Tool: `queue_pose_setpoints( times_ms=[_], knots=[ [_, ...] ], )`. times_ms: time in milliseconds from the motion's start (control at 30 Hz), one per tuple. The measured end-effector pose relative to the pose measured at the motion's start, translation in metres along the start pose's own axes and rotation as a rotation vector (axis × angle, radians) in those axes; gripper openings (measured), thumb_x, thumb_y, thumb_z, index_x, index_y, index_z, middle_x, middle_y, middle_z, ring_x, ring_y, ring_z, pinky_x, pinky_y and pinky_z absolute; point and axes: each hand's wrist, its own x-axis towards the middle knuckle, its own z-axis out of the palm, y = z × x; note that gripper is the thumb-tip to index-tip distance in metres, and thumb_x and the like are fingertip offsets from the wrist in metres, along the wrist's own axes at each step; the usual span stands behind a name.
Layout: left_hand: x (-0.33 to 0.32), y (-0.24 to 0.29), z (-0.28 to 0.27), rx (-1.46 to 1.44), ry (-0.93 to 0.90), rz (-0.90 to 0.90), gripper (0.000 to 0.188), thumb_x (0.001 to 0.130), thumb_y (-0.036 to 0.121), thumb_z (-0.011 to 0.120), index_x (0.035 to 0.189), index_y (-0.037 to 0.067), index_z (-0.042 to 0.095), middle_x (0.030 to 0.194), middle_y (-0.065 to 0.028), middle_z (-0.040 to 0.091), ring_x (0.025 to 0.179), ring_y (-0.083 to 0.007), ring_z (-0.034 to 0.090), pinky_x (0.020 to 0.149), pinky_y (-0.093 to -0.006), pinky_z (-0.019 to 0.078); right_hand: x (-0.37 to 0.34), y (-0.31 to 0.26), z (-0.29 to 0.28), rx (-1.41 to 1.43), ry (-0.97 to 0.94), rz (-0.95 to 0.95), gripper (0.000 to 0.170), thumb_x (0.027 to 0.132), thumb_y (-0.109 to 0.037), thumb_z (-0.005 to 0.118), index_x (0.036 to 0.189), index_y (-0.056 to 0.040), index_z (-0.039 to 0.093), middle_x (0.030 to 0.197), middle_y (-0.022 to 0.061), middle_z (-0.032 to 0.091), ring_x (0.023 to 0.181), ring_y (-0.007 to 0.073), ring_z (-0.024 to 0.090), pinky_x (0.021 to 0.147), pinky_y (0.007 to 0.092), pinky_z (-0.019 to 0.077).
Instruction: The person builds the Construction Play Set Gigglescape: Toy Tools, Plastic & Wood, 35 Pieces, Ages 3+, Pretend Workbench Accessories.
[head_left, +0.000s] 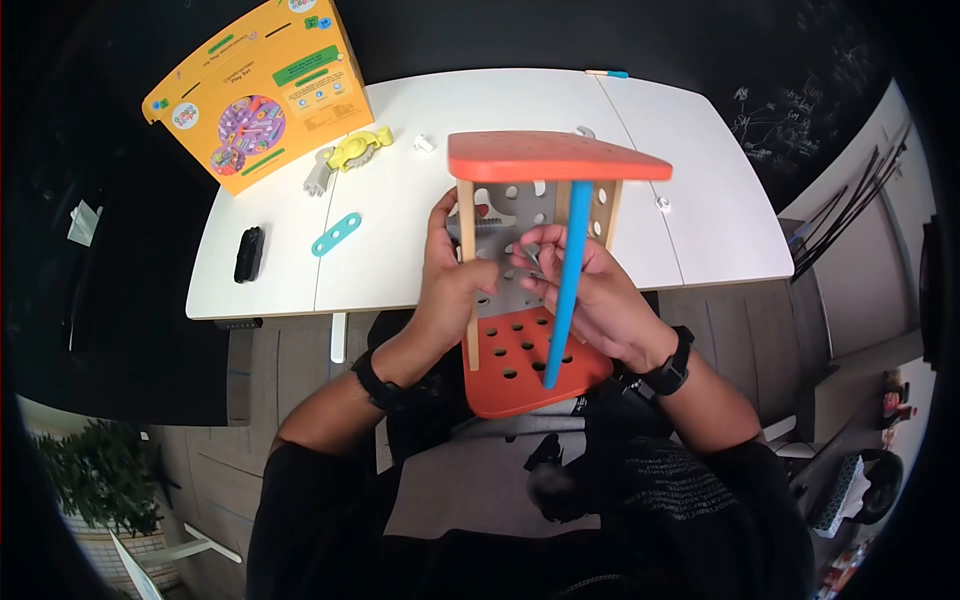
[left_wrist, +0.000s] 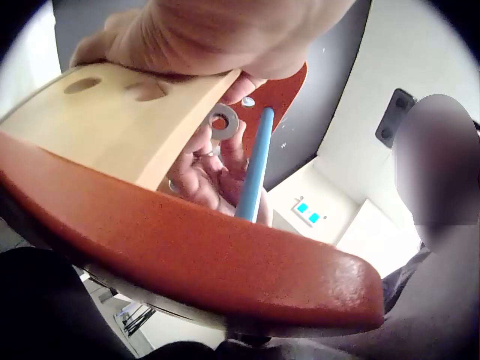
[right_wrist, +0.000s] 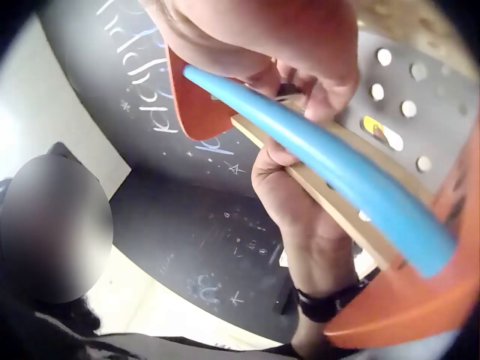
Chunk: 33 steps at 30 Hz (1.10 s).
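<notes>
A toy toolbox stands on its end, with orange end panels [head_left: 560, 155], light wooden side panels [left_wrist: 97, 139], a grey perforated panel [right_wrist: 397, 82] and a blue rod handle [head_left: 567, 285]. My left hand [head_left: 445, 290] grips one wooden side, its fingers round the far face. Reaching in past the rod, my right hand [head_left: 610, 300] pinches a small grey piece with a round ring end [left_wrist: 232, 129]. Its other end is hidden by the fingers. Both hands are close together inside the frame of the toolbox.
On the white table [head_left: 400, 250] are a yellow toy piece [head_left: 355, 150], a grey toy piece [head_left: 318, 175], a teal strip with holes [head_left: 337, 234], a black case [head_left: 249, 255] and a small white piece [head_left: 424, 143]. An orange play set box [head_left: 262, 95] stands at the back left.
</notes>
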Motion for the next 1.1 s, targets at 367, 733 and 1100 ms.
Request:
queue_pose_setpoints(
  times_ms=[367,733,1100],
  knots=[
    [-0.015,-0.007,0.01,0.026,-0.074,-0.037,0.093,0.072,-0.007,0.055,0.157,0.002,0.018,0.111,-0.0121,0.057,0.075,-0.0144,0.059,0.058,-0.0252,0.0482,0.012,0.017,0.006,-0.18,0.301,-0.119,0.028,0.101,-0.004,0.066,0.128,0.0034,0.061,0.121,0.0098,0.066,0.111,0.0123,0.061,0.101,0.0275,0.0509],
    [-0.021,-0.009,0.012,-0.049,-0.086,-0.053,0.092,0.075,-0.01,0.053,0.157,0.003,0.014,0.108,-0.0126,0.059,0.081,-0.0176,0.063,0.061,-0.0256,0.0493,0.021,0.024,-0.002,-0.247,0.321,-0.057,0.029,0.102,-0.026,0.071,0.109,0.0017,0.065,0.088,0.0045,0.067,0.075,0.0101,0.064,0.069,0.0233,0.0542],
    [-0.015,-0.018,0.004,0.026,-0.124,-0.075,0.093,0.074,-0.01,0.053,0.157,0.003,0.013,0.106,-0.0133,0.057,0.08,-0.019,0.064,0.06,-0.0269,0.0501,0.025,0.018,-0.027,-0.13,0.152,0.209,0.049,0.106,-0.051,0.054,0.085,-0.0068,0.06,0.065,0.0014,0.052,0.054,0.0105,0.054,0.054,0.0249,0.0451]
  ],
)
